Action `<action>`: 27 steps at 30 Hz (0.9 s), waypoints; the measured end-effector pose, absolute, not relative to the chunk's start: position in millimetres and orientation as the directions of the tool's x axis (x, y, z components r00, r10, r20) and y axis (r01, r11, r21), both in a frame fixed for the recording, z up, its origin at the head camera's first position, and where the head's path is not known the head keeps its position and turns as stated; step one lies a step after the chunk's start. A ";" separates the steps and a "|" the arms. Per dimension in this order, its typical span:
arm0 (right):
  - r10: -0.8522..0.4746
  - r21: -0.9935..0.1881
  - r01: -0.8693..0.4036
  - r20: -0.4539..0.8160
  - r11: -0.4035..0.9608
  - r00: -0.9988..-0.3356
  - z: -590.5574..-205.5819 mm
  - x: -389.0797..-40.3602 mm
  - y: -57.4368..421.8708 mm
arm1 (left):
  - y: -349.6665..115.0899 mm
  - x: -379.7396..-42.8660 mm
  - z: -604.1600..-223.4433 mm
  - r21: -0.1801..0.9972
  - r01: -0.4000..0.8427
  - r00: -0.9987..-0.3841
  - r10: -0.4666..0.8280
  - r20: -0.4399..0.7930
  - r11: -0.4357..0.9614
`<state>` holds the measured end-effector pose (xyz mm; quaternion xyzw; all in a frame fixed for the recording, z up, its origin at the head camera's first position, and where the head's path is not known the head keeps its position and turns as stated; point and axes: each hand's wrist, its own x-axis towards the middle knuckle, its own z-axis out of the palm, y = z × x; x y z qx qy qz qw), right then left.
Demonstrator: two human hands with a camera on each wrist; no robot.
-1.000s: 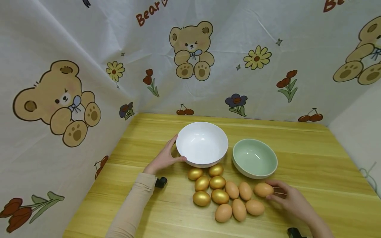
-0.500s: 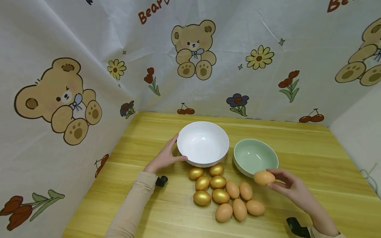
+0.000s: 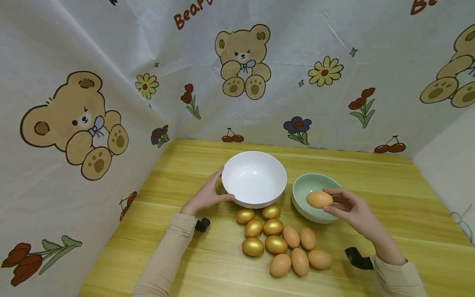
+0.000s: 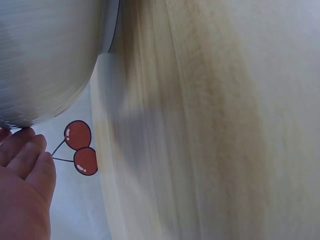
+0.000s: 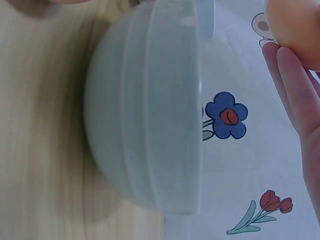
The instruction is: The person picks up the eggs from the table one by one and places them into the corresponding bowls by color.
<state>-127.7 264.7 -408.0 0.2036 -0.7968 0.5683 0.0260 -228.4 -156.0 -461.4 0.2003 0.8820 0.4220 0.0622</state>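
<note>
While a pale cloth printed with tan bears (image 3: 208, 70) climbs the far left and runs along the back, here's my left hand (image 3: 205, 197), out at the end of a beige fabric sleeve (image 3: 163, 255), thumb and fingers spread wide against a large, round, glossy white bowl (image 3: 254, 177). Thumb by the near rim, fingers along the left side; the left wrist view catches my fingertips at its curved outer wall.

Just in front of it, on the yellow streaky-grained wooden table (image 3: 219, 268), six shiny gold eggs (image 3: 273, 227) lie in a cluster, and right beside them come five smooth brown eggs (image 3: 299, 261), bunched together too.

Further right, a smaller, round, glossy pale green bowl (image 3: 302, 187) stands upright near the white one. And over it — my right hand (image 3: 350, 208), fingers and thumb pinching a single smooth brown egg (image 3: 319, 200) at its right end. That egg is up above the bowl's mouth — clear of the rim in the right wrist view. A small black gadget (image 3: 358, 258) juts from my right cuff.
</note>
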 end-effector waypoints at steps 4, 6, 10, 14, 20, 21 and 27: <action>-0.273 -0.895 -0.327 0.247 0.304 -0.930 -402.7 -139.7 262.7 | -155.6 -229.1 -461.4 0.769 0.295 -0.914 0.403 0.054 0.567; -0.271 -0.896 -0.320 0.240 0.307 -0.932 -399.6 -146.6 260.7 | -155.6 -229.3 -461.3 0.770 0.292 -0.914 0.402 0.051 0.568; -0.266 -0.898 -0.299 0.217 0.323 -0.939 -392.3 -161.9 253.7 | -155.4 -228.8 -459.6 0.772 0.285 -0.917 0.397 0.046 0.568; -0.264 -0.910 -0.264 0.182 0.319 -0.947 -388.4 -178.0 244.1 | -154.9 -228.0 -457.5 0.773 0.279 -0.918 0.394 0.040 0.571; -0.266 -0.958 -0.194 0.135 0.212 -0.955 -389.7 -201.0 228.4 | -154.4 -228.4 -457.5 0.770 0.281 -0.916 0.400 0.036 0.573; -0.265 -0.969 -0.176 0.126 0.175 -0.956 -390.1 -204.9 226.0 | -154.6 -228.5 -457.9 0.770 0.283 -0.915 0.402 0.037 0.572; -0.295 -0.993 -0.115 0.109 0.002 -0.949 -387.9 -225.5 211.2 | -155.7 -228.7 -460.8 0.767 0.290 -0.912 0.407 0.041 0.572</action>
